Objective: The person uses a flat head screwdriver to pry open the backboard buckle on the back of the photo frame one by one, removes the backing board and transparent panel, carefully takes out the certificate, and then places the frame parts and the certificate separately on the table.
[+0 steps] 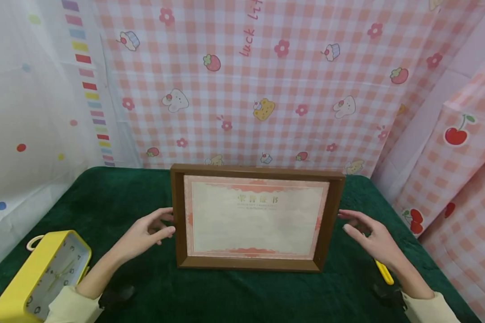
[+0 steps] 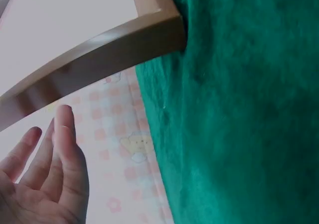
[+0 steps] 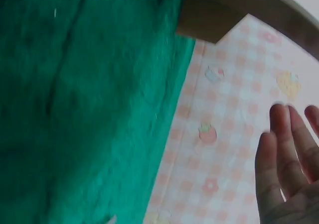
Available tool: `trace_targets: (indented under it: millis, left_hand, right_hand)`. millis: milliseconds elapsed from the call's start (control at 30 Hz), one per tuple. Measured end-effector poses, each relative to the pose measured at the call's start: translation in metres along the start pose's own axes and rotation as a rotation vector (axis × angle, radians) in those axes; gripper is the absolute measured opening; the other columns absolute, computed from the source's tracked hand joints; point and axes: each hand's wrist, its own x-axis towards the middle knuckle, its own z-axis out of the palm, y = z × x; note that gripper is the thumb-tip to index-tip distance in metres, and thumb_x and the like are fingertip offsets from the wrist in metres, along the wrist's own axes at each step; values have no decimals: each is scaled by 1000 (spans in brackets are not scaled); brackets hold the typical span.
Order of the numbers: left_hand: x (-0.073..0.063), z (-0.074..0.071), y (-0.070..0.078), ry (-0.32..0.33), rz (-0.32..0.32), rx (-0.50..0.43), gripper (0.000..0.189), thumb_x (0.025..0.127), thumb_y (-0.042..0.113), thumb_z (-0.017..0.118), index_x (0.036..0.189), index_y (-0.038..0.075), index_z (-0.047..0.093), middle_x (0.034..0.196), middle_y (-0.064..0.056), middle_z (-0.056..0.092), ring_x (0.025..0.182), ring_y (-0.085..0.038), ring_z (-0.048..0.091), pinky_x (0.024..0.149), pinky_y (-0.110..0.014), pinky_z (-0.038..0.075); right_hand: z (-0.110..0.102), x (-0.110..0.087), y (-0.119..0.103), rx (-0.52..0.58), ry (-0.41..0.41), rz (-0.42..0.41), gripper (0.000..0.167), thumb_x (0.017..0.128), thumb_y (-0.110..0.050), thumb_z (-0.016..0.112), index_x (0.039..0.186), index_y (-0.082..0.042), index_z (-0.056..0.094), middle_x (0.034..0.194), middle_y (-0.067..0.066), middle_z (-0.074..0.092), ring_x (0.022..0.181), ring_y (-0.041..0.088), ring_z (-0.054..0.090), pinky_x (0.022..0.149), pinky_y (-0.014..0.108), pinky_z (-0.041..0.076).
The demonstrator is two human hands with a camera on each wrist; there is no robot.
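Observation:
A brown picture frame (image 1: 250, 264) with a pink-bordered certificate (image 1: 254, 224) inside stands upright on the green cloth. Beside its left edge is my left hand (image 1: 149, 231), fingers loosely bent and holding nothing. In the left wrist view the left fingertips (image 2: 64, 114) are close by the frame's side. My right hand (image 1: 369, 235) is off the frame's right edge, fingers spread and relaxed. The right wrist view shows these fingers (image 3: 279, 154) apart from the frame's corner (image 3: 209, 22), with nothing in them.
A yellow alarm clock (image 1: 34, 278) lies at the left, partly behind the left forearm. Under the right wrist a yellow-handled tool (image 1: 384, 272) shows in part. Behind the green-covered table (image 1: 117, 193) hangs a pink checked curtain (image 1: 242, 89).

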Motion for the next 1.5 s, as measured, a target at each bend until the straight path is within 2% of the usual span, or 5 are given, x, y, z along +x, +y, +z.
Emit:
trace_targets:
  millis: [267,567,933,1233,1500]
  left_hand:
    - [2,6,-3,-69,-69,-68,56,86,19,58,128,-6,32,112,-24,48,71,-26,58,55,-32,48]
    - [8,4,-2,-109,-45,-128,45,87,15,56,123,-4,35,103,-22,49,65,-26,60,53,-36,49]
    - [7,3,3,-115,-94,-267,48,86,14,58,122,-7,33,108,-27,45,72,-30,62,61,-37,51]
    - [0,3,5,-134,-45,-449,41,87,6,54,124,-5,37,112,-27,46,89,-35,58,75,-39,47]
    - [-3,13,7,-39,-136,-409,30,92,12,48,115,-7,52,131,-20,39,110,-24,46,80,-34,45]
  right_hand:
    - [14,7,0,214,-116,41,40,91,-11,50,124,9,38,90,17,58,71,18,59,59,32,50]
    - [20,13,-6,285,-123,-8,28,90,-10,52,114,3,46,75,10,60,62,21,59,55,34,49]
    - [19,8,-9,466,-201,109,45,94,-13,43,130,7,25,109,33,46,67,30,63,58,40,50]
    - [10,6,-7,1026,-391,-11,48,98,-24,3,134,-14,34,124,7,47,98,36,53,81,43,43]
    - [14,6,-18,684,-193,160,41,97,-27,34,118,4,50,126,2,48,98,4,52,75,21,44]
